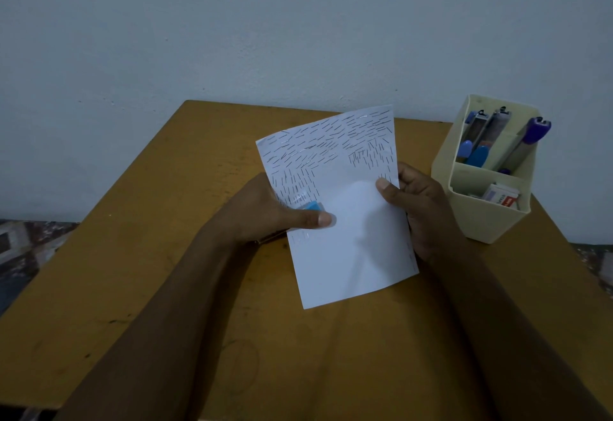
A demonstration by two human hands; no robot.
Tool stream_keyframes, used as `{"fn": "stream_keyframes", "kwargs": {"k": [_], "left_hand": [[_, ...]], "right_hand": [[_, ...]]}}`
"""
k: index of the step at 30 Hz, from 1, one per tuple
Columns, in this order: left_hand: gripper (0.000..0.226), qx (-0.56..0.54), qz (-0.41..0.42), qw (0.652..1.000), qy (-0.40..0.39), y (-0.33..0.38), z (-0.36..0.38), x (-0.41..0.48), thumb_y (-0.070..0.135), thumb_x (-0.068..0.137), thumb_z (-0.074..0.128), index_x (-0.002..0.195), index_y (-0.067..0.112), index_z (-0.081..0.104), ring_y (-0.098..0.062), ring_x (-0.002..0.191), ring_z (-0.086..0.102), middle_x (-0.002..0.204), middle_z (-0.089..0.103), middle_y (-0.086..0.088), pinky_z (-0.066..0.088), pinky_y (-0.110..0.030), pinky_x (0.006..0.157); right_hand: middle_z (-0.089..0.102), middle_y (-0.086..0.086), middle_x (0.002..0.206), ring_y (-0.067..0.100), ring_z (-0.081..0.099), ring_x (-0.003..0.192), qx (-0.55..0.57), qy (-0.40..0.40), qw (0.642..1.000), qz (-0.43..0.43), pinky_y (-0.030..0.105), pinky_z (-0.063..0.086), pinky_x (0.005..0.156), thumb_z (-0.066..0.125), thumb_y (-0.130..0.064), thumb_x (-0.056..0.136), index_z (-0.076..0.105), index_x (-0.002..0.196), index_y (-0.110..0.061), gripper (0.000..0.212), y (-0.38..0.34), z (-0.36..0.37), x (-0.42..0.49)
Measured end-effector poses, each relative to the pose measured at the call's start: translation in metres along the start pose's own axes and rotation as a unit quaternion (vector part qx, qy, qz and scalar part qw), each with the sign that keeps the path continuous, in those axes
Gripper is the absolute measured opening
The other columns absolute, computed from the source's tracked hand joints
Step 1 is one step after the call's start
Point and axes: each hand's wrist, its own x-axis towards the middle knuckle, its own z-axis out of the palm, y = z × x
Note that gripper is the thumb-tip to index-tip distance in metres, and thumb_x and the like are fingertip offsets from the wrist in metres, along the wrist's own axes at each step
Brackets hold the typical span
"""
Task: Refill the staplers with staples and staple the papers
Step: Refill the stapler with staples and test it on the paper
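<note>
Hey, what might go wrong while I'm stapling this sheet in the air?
The left hand squeezes the blue stapler with its thumb close to the nose, so a pinch is possible. The paper, held only at its right edge by the right hand, may bend or slip, misplacing the staple.

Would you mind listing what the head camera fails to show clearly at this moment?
- Blue stapler: mostly hidden by the left hand and the paper.
- Right hand: fingers hidden behind the paper.
- Staple box in the cream organizer: print too small, partly behind the wall.
- Staplers in the organizer: lower ends hidden.
</note>
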Motion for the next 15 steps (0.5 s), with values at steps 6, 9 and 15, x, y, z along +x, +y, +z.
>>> {"fn": "stream_keyframes", "kwargs": {"k": [6, 9, 15], "left_hand": [[0.055, -0.038, -0.01, 0.999, 0.013, -0.0016, 0.004, -0.0009, 0.016, 0.071, 0.083, 0.118, 0.027, 0.055, -0.009, 0.102, 0.067, 0.11, 0.069, 0.01, 0.057, -0.037, 0.085], [0.053, -0.039, -0.013, 0.999, 0.011, -0.0024, 0.0034, -0.0008, 0.016, 0.072, 0.082, 0.116, 0.026, 0.055, -0.009, 0.101, 0.067, 0.11, 0.069, 0.01, 0.058, -0.034, 0.082], [0.055, -0.023, -0.02, 0.999, 0.012, -0.0047, 0.0039, 0.0001, 0.022, 0.07, 0.083, 0.117, 0.028, 0.055, -0.009, 0.101, 0.067, 0.11, 0.069, 0.01, 0.059, -0.038, 0.083]], "right_hand": [[0.069, 0.0, 0.114, 0.021, 0.065, 0.103, 0.006, 0.002, 1.0, 0.002, 0.029, 0.055, 0.08, 0.049, -0.007, 0.092, 0.059, 0.117, -0.014, 0.028, 0.0001, 0.0006, -0.0003], [0.069, 0.001, 0.113, 0.022, 0.065, 0.103, 0.005, -0.003, 1.0, 0.002, 0.029, 0.055, 0.081, 0.049, -0.006, 0.092, 0.06, 0.115, -0.015, 0.027, 0.001, 0.0024, -0.0003], [0.069, -0.002, 0.112, 0.02, 0.066, 0.102, 0.004, -0.005, 1.0, -0.001, 0.028, 0.055, 0.081, 0.049, -0.006, 0.092, 0.06, 0.115, -0.016, 0.027, 0.0002, 0.0008, -0.0007]]}}
